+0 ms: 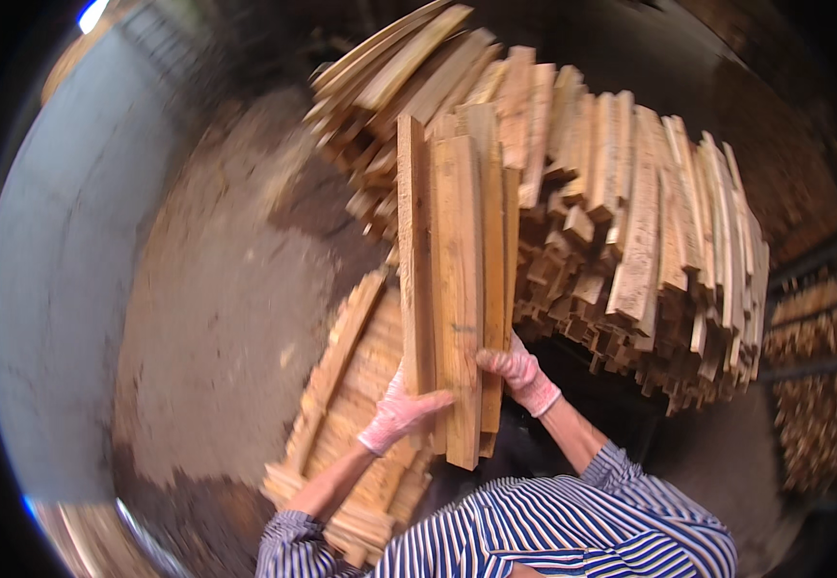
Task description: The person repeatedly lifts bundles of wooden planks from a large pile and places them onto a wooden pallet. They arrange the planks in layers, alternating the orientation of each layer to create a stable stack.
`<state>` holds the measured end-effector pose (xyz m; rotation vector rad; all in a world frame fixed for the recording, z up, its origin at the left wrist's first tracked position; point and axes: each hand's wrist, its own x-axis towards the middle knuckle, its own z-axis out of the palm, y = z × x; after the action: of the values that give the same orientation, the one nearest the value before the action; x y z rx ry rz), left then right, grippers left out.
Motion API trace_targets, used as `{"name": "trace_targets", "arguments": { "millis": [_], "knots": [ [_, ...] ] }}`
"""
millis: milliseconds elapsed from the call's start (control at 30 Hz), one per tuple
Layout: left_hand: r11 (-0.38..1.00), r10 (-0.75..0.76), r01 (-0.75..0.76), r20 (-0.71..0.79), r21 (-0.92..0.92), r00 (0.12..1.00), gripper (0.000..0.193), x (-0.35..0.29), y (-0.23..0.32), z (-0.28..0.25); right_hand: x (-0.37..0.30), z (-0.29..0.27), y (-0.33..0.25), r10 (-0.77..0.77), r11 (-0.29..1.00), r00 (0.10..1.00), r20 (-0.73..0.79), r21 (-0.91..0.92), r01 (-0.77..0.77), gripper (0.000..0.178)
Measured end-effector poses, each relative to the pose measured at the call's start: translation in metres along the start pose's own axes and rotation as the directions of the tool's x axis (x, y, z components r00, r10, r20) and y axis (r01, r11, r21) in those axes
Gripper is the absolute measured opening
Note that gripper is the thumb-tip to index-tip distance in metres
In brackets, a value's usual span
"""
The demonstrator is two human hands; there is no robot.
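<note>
Between my two hands is a bundle of long wooden planks [458, 289], held lengthwise in front of me. My left hand [401, 409], in a pink and white work glove, grips the bundle's left side with the thumb across the front plank. On the right side my right hand [522, 374], gloved the same way, is closed round the planks with its thumb on the front. Its other fingers are hidden behind the wood. Below and to the left of the bundle lies a low stack of planks [346, 361], with one plank laid along its left edge.
A large pile of planks [635, 222] with uneven ends stretches from the far middle to the right. More stacked wood [813, 385] stands at the far right beside dark bars. A grey wall [62, 250] rises on the left, next to a dusty floor [230, 318].
</note>
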<state>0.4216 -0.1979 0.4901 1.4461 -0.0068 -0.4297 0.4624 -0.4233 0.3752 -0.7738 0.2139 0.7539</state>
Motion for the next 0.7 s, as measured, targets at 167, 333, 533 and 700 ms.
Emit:
{"name": "trace_targets", "arguments": {
  "millis": [167,333,533,700],
  "knots": [
    [0.945,-0.249,0.218,-0.101,-0.245,0.963,0.076,-0.021,-0.019,-0.101,-0.033,0.106,0.047,-0.168,0.858,0.982,0.09,-0.478,0.191,0.093],
    [0.962,0.1,-0.196,-0.421,-0.192,0.902,0.063,-0.07,0.001,-0.127,0.04,0.166,0.049,-0.253,0.823,0.892,0.376,-0.401,0.402,0.112],
    [0.962,0.127,0.013,-0.493,0.271,0.861,0.052,-0.113,-0.085,-0.186,0.108,0.209,0.057,-0.096,0.752,0.858,0.505,-0.527,0.395,0.124],
    [0.78,0.018,0.141,-0.247,0.61,0.969,0.044,-0.114,-0.195,-0.208,0.179,0.135,0.112,0.406,0.637,0.877,0.257,-0.767,-0.07,0.12]
  ]
}}
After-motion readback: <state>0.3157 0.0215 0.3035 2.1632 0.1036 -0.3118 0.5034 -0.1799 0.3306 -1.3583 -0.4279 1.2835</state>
